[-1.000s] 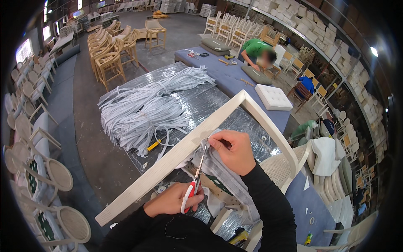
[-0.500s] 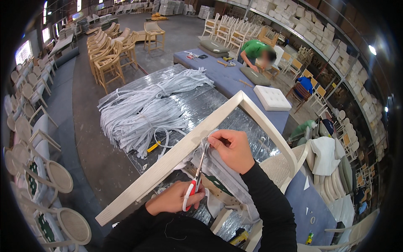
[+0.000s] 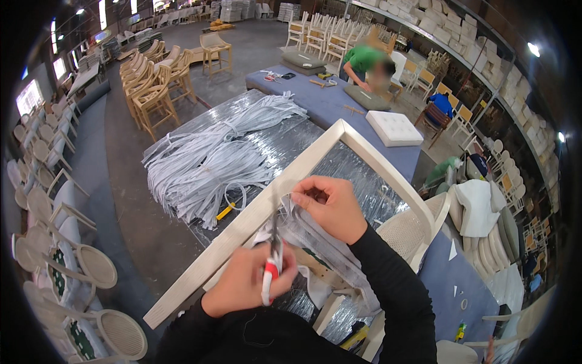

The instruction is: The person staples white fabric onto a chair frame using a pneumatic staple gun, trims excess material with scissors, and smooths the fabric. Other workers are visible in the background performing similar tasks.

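Note:
My left hand (image 3: 245,276) is wrapped round a pair of scissors (image 3: 271,273) with red and white handles. Their blades point up and away, blurred by motion, in front of the pale wooden chair frame (image 3: 206,270). Against the inner side of that frame, my right hand (image 3: 330,206) pinches the edge of grey fabric (image 3: 312,230) between thumb and fingers. The fabric runs down along the chair's seat rail toward my right forearm. The scissor tips now sit left of the pinched edge, apart from it.
Bundles of pale grey strips (image 3: 206,170) lie on a plastic-wrapped table, beside a yellow-handled tool (image 3: 225,211). A blue-covered table (image 3: 260,79) holds a white tufted cushion (image 3: 393,128). A person in green (image 3: 364,60) bends over an olive cushion. Chairs (image 3: 100,267) line the left.
The scissors have moved left, away from the fabric edge, with my left hand. My right hand keeps its pinch, while the view has shifted slightly.

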Demonstrator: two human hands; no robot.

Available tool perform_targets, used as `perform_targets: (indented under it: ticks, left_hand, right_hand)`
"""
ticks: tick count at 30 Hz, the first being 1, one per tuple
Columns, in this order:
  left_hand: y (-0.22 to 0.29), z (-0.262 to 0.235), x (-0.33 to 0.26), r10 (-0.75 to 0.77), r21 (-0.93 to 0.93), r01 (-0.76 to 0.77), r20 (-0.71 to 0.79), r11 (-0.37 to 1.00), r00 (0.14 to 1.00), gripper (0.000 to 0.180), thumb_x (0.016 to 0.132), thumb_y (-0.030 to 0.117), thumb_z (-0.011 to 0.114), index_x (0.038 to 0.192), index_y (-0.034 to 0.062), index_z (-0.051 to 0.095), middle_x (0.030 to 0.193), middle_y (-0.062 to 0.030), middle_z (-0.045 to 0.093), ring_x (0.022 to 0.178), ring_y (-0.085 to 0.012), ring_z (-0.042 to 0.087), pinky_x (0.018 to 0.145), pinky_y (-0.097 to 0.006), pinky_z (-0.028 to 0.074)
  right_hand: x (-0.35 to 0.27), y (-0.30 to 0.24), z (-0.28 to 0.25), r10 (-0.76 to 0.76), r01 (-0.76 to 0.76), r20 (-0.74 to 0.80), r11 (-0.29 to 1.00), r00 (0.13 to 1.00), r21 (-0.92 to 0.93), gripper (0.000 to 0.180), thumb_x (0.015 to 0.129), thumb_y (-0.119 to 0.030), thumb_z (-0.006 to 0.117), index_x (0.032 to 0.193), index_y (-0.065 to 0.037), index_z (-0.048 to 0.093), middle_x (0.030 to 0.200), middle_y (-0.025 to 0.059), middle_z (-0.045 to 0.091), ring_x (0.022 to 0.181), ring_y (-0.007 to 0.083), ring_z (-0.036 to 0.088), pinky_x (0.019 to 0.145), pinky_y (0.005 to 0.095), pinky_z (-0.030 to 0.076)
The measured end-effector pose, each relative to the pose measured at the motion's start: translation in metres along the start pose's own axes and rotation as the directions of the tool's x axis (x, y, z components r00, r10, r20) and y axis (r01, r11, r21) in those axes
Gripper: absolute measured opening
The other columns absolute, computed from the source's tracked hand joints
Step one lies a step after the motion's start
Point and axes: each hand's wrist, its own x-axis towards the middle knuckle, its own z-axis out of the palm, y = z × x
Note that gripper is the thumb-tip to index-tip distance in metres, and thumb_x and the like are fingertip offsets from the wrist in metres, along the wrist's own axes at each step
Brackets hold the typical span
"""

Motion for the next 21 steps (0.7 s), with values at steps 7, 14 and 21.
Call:
perform_targets:
  ticks: [7, 14, 21]
  left_hand:
    - [0.002, -0.003, 0.074, 0.302, 0.569, -0.012, -0.419, 0.822, 0.856, 0.020, 0.091, 0.004, 0.083, 0.102, 0.0026, 0.067, 0.087, -0.0078, 0.073, 0.074, -0.0133, 0.066, 0.067, -0.031, 0.054]
    - [-0.009, 0.004, 0.077, 0.225, 0.491, 0.036, -0.462, 0.870, 0.858, 0.022, 0.091, 0.001, 0.081, 0.104, 0.0016, 0.064, 0.088, -0.0071, 0.075, 0.072, -0.0130, 0.066, 0.066, -0.030, 0.054]
    - [-0.006, 0.006, 0.078, 0.249, 0.550, 0.038, -0.437, 0.834, 0.864, 0.023, 0.090, 0.001, 0.080, 0.102, 0.0016, 0.060, 0.089, -0.0094, 0.077, 0.072, -0.0192, 0.067, 0.069, -0.032, 0.054]
  right_hand:
    - [-0.003, -0.007, -0.006, -0.016, 0.016, -0.006, 1.000, 1.000, -0.015, 0.008, 0.100, -0.002, 0.079, 0.107, 0.001, 0.077, 0.091, -0.0005, 0.075, 0.079, 0.0029, 0.059, 0.071, 0.0241, 0.050]
    - [-0.001, -0.007, -0.006, -0.023, 0.023, 0.020, 1.000, 1.000, 0.005, 0.007, 0.100, 0.000, 0.076, 0.107, 0.001, 0.076, 0.091, 0.0003, 0.075, 0.084, 0.0052, 0.063, 0.077, 0.0267, 0.054]
    - [0.001, 0.001, -0.013, 0.076, -0.097, 0.135, 0.982, 0.988, 0.161, 0.009, 0.100, -0.006, 0.077, 0.106, 0.000, 0.074, 0.096, 0.0035, 0.075, 0.090, 0.0084, 0.067, 0.085, 0.0287, 0.056]
